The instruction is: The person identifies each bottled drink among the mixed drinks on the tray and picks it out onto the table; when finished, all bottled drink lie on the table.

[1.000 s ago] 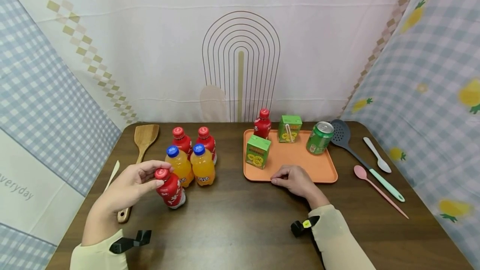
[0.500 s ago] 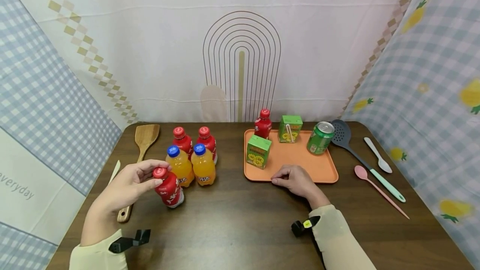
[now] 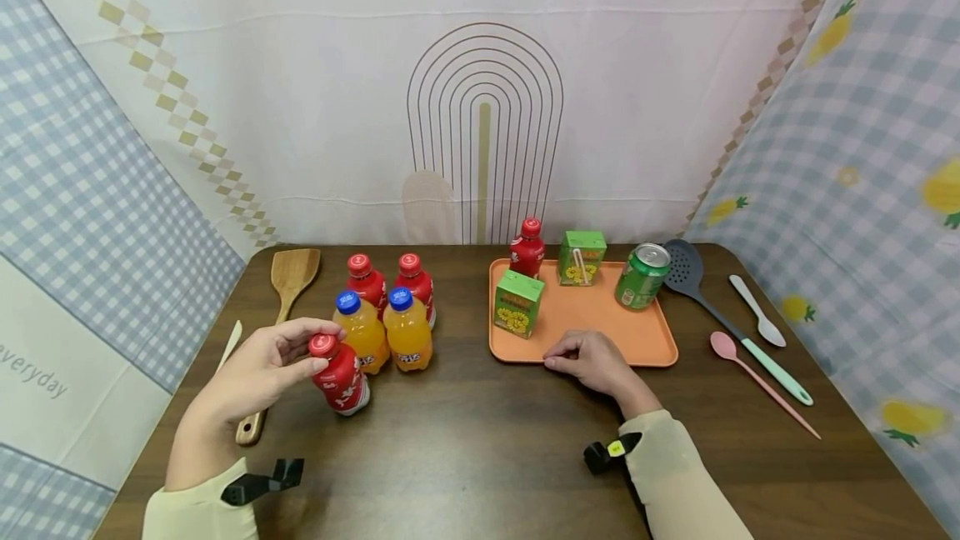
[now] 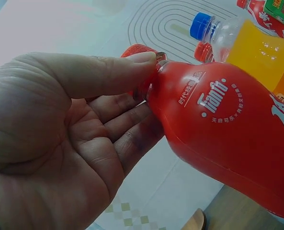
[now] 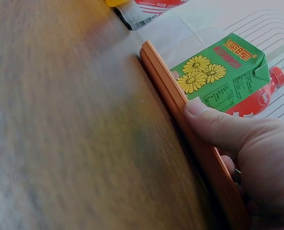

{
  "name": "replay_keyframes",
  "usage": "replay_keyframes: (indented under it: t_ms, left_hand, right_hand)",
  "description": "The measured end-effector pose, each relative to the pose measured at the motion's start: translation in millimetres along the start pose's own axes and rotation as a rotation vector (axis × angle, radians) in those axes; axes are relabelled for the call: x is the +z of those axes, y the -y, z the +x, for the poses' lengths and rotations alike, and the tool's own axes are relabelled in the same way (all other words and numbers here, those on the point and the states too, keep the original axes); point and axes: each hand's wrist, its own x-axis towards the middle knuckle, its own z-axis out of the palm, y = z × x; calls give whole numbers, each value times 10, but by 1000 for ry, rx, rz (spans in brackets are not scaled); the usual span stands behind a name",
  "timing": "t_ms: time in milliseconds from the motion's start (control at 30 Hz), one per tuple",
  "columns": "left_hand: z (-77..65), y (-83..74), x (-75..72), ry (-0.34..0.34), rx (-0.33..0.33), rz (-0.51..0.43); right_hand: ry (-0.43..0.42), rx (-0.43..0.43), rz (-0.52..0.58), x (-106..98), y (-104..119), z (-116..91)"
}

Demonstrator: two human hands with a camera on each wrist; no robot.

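My left hand (image 3: 258, 369) pinches a red plastic drink bottle (image 3: 343, 382) at its neck, thumb on one side and fingers on the other, just under the red cap. In the left wrist view the thumb covers part of the neck of this bottle (image 4: 213, 120). Right behind it stand two orange soda bottles (image 3: 408, 336) with blue caps, and two more red bottles (image 3: 415, 282) behind those. My right hand (image 3: 592, 361) grips the front rim of an orange tray (image 3: 581, 319). The right wrist view has the thumb on the tray's rim (image 5: 168, 88), other fingers curled and partly hidden.
On the tray stand two green drink cartons (image 3: 517, 307), a red bottle (image 3: 527, 252) and a green can (image 3: 642, 277). A slotted turner (image 3: 697, 290), a pink spoon (image 3: 757, 377) and a white spoon (image 3: 756, 312) lie right. A wooden spatula (image 3: 291, 277) and a pale utensil (image 3: 230, 342) lie left.
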Motion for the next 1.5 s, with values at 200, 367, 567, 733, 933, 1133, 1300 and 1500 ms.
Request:
replay_keyframes:
  t_ms: [200,367,567,733,933,1133,1300,1500]
  left_hand:
    - [11,-8,24,-1,-5,1]
    - [19,4,36,-9,-3,4]
    - [18,4,37,1,-11,-5]
    - [19,3,33,9,-6,-14]
    - [16,-15,32,15,-13,-26]
    - [13,-15,30,16,-12,-26]
    - [13,-9,28,16,-2,-18]
    - [16,-65,55,-57,56,10]
  right_hand:
    - [0,2,1,-1,-8,0]
    - [2,1,4,0,-12,2]
    - [4,1,1,2,-13,6]
    - [3,-1,0,2,-14,7]
    - [2,-4,4,5,-20,4]
    - [0,-6,3,9,-21,2]
    - [0,-2,7,5,-10,-2]
    - [5,0,8,-2,5,-2]
